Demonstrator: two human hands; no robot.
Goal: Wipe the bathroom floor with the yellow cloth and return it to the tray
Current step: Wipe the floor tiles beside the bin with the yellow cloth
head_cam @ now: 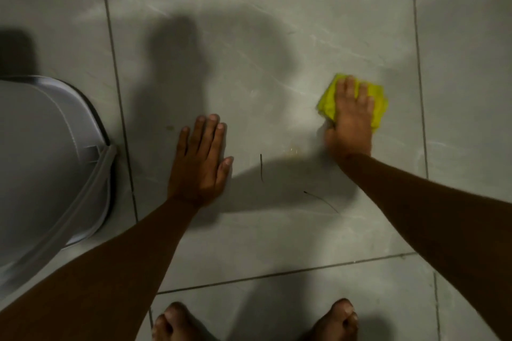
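A yellow cloth point(329, 99), folded into a pad, lies on the grey tiled floor point(266, 36) at the right of the middle tile. My right hand point(350, 119) presses flat on top of it, fingers spread over the cloth, so much of it is covered. My left hand point(201, 163) rests palm-down on the bare tile to the left, fingers apart and holding nothing. No tray is in view.
A white toilet point(47, 163) with its lid down fills the left side, close to my left forearm. Two thin dark hairs point(261, 167) lie on the tile between my hands. My bare feet point(177, 324) show at the bottom edge.
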